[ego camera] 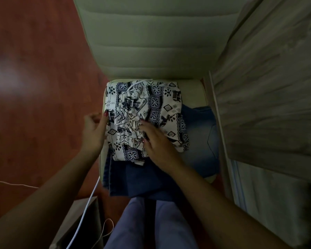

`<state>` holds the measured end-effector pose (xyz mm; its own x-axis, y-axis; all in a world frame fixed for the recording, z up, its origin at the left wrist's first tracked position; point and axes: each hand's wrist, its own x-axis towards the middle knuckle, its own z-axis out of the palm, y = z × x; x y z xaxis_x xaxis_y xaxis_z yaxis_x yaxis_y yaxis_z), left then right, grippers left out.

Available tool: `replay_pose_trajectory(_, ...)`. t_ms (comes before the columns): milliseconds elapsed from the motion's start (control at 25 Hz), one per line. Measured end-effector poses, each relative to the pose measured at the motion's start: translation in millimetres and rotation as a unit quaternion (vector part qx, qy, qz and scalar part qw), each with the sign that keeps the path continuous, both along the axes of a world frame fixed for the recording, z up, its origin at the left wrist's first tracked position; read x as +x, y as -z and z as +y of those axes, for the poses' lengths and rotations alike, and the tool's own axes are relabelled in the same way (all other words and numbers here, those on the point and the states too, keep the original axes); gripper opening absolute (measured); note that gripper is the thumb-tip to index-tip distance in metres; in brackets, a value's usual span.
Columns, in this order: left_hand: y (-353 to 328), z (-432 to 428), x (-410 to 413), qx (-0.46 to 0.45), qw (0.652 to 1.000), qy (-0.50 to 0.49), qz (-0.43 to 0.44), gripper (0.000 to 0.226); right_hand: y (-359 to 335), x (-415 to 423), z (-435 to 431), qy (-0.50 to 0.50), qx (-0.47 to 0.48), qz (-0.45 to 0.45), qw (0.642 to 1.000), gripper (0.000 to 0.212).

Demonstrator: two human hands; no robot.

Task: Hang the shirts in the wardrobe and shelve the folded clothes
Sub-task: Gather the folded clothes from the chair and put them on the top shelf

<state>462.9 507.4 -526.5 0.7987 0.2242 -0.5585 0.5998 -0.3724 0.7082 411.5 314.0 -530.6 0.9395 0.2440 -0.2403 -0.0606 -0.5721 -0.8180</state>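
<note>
A folded white garment with a dark blue print (156, 103) lies on top of folded blue jeans (197, 141) on the seat of a pale green chair (192, 90). My left hand (93, 132) touches the printed garment's left edge, fingers loosely curled, nothing gripped that I can see. My right hand (156, 141) lies flat on top of the garment near its front, fingers spread and pressing on the cloth. A darker blue folded piece (136, 178) hangs over the seat's front edge.
The chair's padded back (151, 38) rises beyond the pile. A grey wood-grain panel (269, 87) stands close on the right. Red-brown floor (34, 87) lies to the left. A white cable (90, 200) and a paper bag (79, 225) are by my legs.
</note>
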Motion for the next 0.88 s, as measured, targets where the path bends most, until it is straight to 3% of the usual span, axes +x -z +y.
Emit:
replay_pose_trajectory(80,0.4,-3.6,15.9,0.093,0.991,0.033,-0.096,0.056,-3.0,-1.9,-10.0,0.067,-0.040,-0.076,0.994,0.032)
replay_pose_trajectory(120,-0.2,-8.0,23.3,0.101,0.988,0.068,-0.092,0.061,-2.2,-2.7,-15.6,0.109,-0.072,-0.120,0.984,0.028)
replay_pose_trajectory(200,-7.4,-23.6,38.1,0.069,0.988,0.135,-0.026,0.060,1.8,-0.9,-27.1,0.212,-0.135,-0.149,0.956,0.023)
replay_pose_trajectory(320,-13.9,-40.6,57.7,0.015,0.986,0.149,0.072,0.051,10.7,3.1,-40.4,0.324,-0.126,-0.066,0.935,0.032)
replay_pose_trajectory(440,-19.3,-40.2,63.5,0.020,0.977,0.179,0.112,0.076,14.6,4.9,-44.4,0.304,-0.040,-0.008,0.952,0.039)
replay_pose_trajectory(560,-26.0,-40.0,51.4,-0.016,0.968,0.235,0.086,0.070,15.4,8.8,-47.3,0.280,-0.023,-0.006,0.960,0.041)
replay_pose_trajectory(640,-27.4,-30.0,47.3,-0.120,0.980,0.151,0.050,0.064,14.1,9.4,-51.8,0.287,0.017,0.006,0.958,0.046)
replay_pose_trajectory(720,-23.7,-10.4,46.9,-0.233,0.972,0.004,0.025,0.067,10.3,9.7,-54.1,0.304,0.074,0.067,0.947,0.053)
replay_pose_trajectory(800,-15.6,3.2,41.7,-0.258,0.963,-0.059,0.048,0.065,13.7,10.2,-53.8,0.298,0.051,0.110,0.947,0.057)
replay_pose_trajectory(880,-1.7,10.0,31.2,-0.230,0.967,-0.029,0.105,0.072,22.8,9.0,-53.2,0.278,0.002,0.131,0.951,0.056)
